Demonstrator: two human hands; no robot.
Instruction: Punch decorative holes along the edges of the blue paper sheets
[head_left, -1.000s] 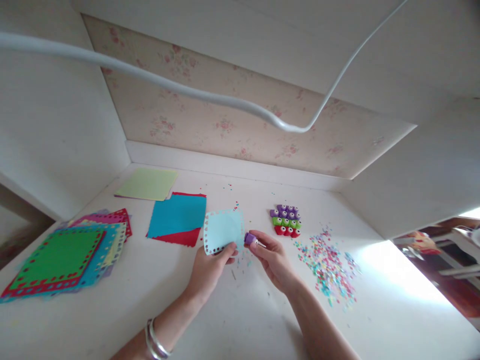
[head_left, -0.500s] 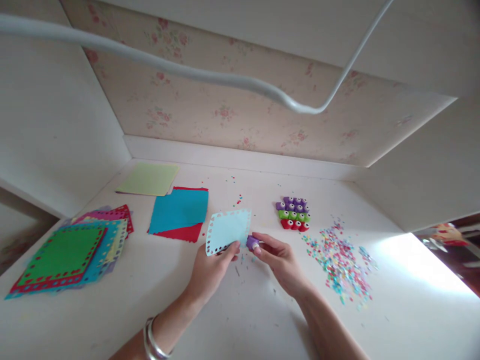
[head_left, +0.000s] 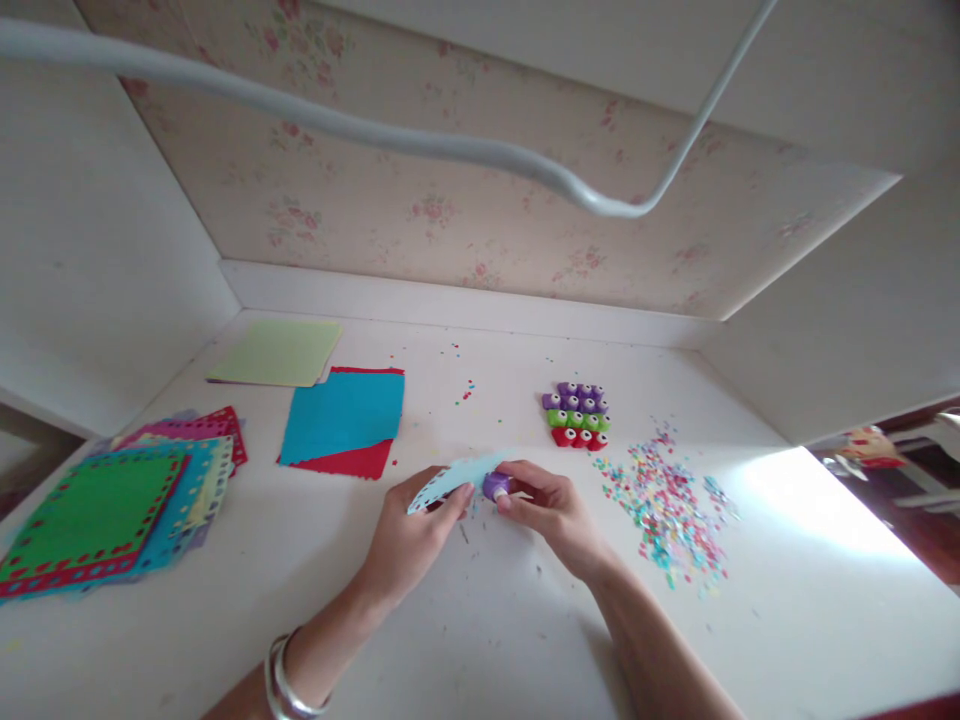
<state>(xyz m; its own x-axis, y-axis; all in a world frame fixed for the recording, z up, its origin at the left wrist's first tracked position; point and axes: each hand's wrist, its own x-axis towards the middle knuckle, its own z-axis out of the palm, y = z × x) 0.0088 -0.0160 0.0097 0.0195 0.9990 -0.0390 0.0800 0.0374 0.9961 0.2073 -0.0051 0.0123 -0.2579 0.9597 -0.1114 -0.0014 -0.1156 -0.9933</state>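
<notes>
Pinched in my left hand (head_left: 420, 530) is a pale blue sheet of paper (head_left: 459, 474), tilted so that I see it nearly edge-on, with small punched holes along its border. My right hand (head_left: 551, 515) grips a small purple craft punch (head_left: 496, 487), thumb on its light-coloured button, at the sheet's right edge. Whether the paper sits inside the punch's slot I cannot tell. Rows of purple, green and red craft punches (head_left: 578, 418) stand beyond my right hand.
Punched sheets (head_left: 97, 505) are piled on the left. Blue paper (head_left: 345, 415) overlaps red paper (head_left: 352, 461), and pale green paper (head_left: 276, 352) lies behind. Colourful confetti (head_left: 679, 510) is heaped on the right of the white table (head_left: 480, 640). A white tube (head_left: 450, 148) crosses above.
The pale blue sheet has tipped from facing me to nearly edge-on. Both hands keep their hold on sheet and punch. The whole view has shifted slightly.
</notes>
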